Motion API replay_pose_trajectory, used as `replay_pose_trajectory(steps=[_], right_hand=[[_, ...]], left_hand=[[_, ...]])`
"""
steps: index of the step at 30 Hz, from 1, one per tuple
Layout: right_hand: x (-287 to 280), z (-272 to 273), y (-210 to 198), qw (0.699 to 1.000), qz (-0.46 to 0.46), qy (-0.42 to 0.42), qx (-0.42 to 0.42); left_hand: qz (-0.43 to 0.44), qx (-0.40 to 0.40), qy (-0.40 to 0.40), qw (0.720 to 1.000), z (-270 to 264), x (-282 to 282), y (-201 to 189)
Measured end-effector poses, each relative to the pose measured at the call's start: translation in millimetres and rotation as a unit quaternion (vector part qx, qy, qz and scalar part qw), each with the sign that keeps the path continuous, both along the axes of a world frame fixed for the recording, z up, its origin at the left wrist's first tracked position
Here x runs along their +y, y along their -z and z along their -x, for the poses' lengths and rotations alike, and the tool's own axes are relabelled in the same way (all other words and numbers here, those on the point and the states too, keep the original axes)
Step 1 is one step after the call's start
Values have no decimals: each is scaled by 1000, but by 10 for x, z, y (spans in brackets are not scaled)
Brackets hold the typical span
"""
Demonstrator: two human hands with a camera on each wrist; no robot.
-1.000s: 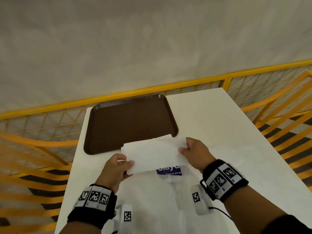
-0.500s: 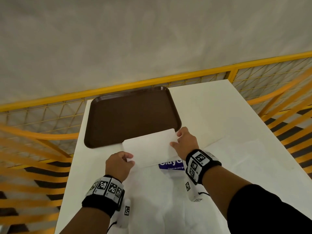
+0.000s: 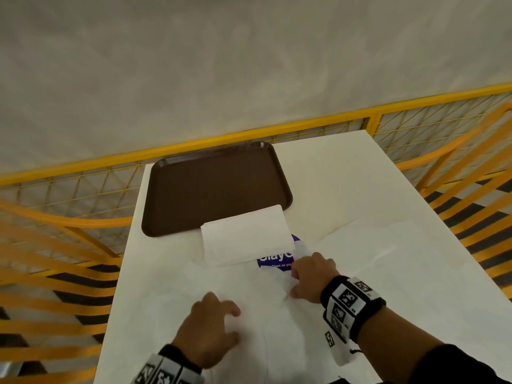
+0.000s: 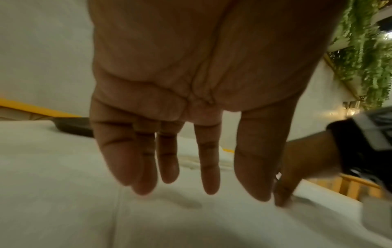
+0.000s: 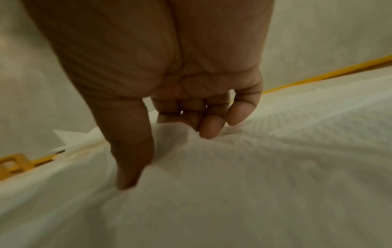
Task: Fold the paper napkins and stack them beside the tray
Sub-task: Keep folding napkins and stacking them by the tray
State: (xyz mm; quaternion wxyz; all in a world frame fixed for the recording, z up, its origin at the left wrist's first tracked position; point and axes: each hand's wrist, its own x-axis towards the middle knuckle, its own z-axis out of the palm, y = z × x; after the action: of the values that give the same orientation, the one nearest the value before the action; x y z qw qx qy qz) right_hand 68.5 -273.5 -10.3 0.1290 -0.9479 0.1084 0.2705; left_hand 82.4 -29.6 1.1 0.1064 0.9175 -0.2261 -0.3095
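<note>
— Judging by the table, how far along?
— One folded napkin (image 3: 246,236) lies beside the tray (image 3: 216,187), overlapping its near rim. Unfolded napkins (image 3: 277,328) are left.
— Hands?
— Right hand (image 3: 313,278) pinches the next sheet; left hand (image 3: 207,331) hovers, fingers straight, holding nothing.

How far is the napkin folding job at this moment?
Done: one folded napkin lies at the near edge of the brown tray, slightly overlapping it. In hand: the right hand pinches up the next unfolded napkin; the left hand hovers open above it. Left: folding it and stacking.
</note>
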Motion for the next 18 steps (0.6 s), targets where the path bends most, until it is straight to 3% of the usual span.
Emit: replay_pose_trajectory(steps=[3, 6, 12, 14, 16, 18], right_hand=[[-13, 68, -98, 999, 4, -37, -28], [-76, 177, -272, 996, -66, -17, -61], [-222, 502, -953, 978, -85, 5, -189], [-269, 626, -1217, 962, -144, 20, -231], [-295, 748, -1432, 929, -256, 61, -259], [-309, 854, -1541, 877, -384, 110, -269]], left_hand=[[-17, -2, -5, 1000, 263, 57, 42], [-19, -13, -15, 1000, 404, 127, 69], [-38, 32, -23, 998, 467, 254, 51], [11, 51, -38, 998, 453, 225, -31], [117, 98, -79, 985, 437, 151, -144], [255, 175, -138, 941, 427, 51, -266]])
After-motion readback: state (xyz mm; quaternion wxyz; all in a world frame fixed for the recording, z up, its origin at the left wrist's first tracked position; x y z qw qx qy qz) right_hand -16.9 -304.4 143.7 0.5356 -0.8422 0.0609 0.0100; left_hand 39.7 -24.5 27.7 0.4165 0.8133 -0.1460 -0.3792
